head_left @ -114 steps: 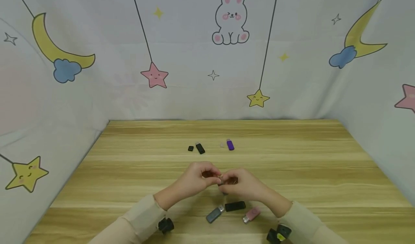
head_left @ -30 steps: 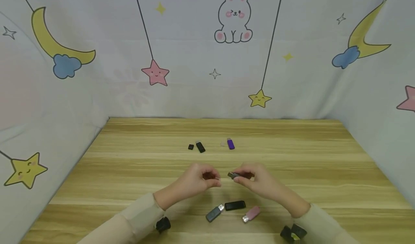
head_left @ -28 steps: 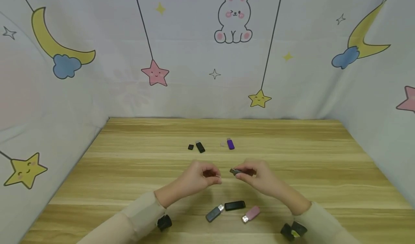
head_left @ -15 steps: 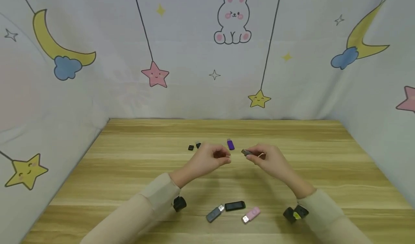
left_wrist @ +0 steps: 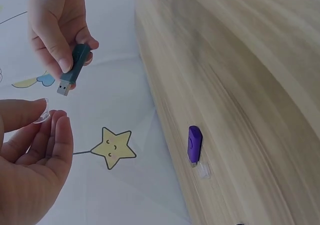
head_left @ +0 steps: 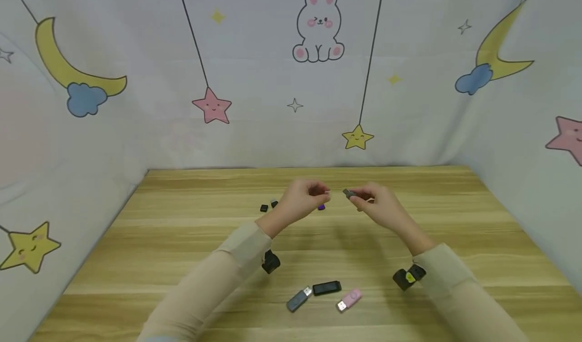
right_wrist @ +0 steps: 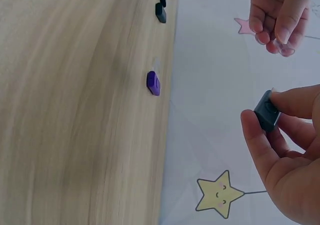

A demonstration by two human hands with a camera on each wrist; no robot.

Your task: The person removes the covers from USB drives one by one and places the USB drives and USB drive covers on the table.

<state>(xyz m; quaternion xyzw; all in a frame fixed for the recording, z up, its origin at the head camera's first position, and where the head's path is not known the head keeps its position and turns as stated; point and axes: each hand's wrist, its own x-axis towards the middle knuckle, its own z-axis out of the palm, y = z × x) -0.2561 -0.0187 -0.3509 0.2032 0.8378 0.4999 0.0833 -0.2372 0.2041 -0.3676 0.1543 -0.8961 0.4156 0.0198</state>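
Between thumb and fingers my left hand pinches a small clear cap. My right hand grips a dark green-grey USB stick, its metal plug bare and pointing toward the left hand. The cap and the stick are a short gap apart, above the far part of the table. Below them a purple USB stick lies on the wood, with another clear cap at its plug end. In the head view the left hand hides most of the purple stick.
A black USB stick and its black cap lie at the far left of the hands. Near the front of the table are a grey USB stick, a black one and a pink one. Printed cloth walls surround the table.
Earlier the hands met over the middle of the table; they then drew apart, the stick in the right and the clear cap in the left. Both have since moved toward the table's far side.
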